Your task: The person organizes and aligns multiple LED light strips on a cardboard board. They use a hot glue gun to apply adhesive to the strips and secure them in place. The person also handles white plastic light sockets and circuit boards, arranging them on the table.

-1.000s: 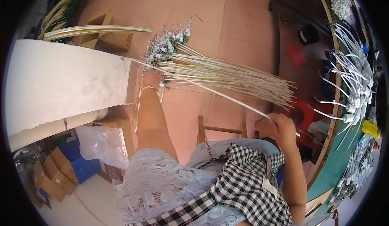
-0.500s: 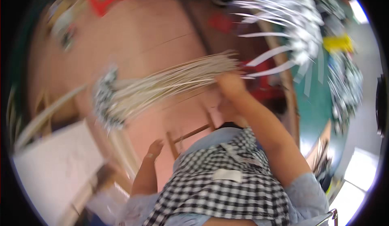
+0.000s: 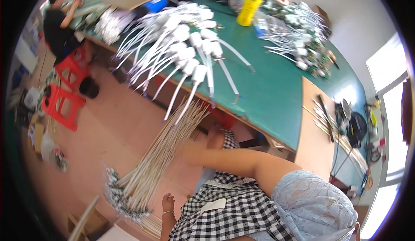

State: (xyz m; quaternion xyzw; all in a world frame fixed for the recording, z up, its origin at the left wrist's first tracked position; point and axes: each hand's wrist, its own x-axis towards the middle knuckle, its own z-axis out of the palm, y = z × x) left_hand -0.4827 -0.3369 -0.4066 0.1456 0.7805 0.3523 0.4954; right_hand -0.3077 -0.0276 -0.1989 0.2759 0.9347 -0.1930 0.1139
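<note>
A long bundle of thin pale strands (image 3: 162, 148) slants from lower left up to the table's edge. Its lower end carries a cluster of small white and green tips (image 3: 125, 200). My right hand (image 3: 189, 153) is beside the bundle's right side, smeared by motion, so its fingers and any grip are unreadable. Lower down, my left hand (image 3: 168, 202) is raised to the right of the bundle's lower end, fingers loosely bent, with nothing visible in it. White cylindrical pieces with flat white cords (image 3: 186, 53) lie heaped on the table, some cords hanging over the edge near the bundle's upper end.
The green table (image 3: 263, 98) bears a yellow canister (image 3: 250, 9), another heap of corded white pieces (image 3: 302, 51) and a board with rods (image 3: 317, 124). Red stools (image 3: 65, 105) and a dark bucket (image 3: 89, 87) stand on the floor. A co-worker (image 3: 60, 29) sits at far left.
My view has swung toward the table, bringing more of it in. The bundle now slants more steeply in the picture. My right hand appears lower along its side, away from its upper end.
</note>
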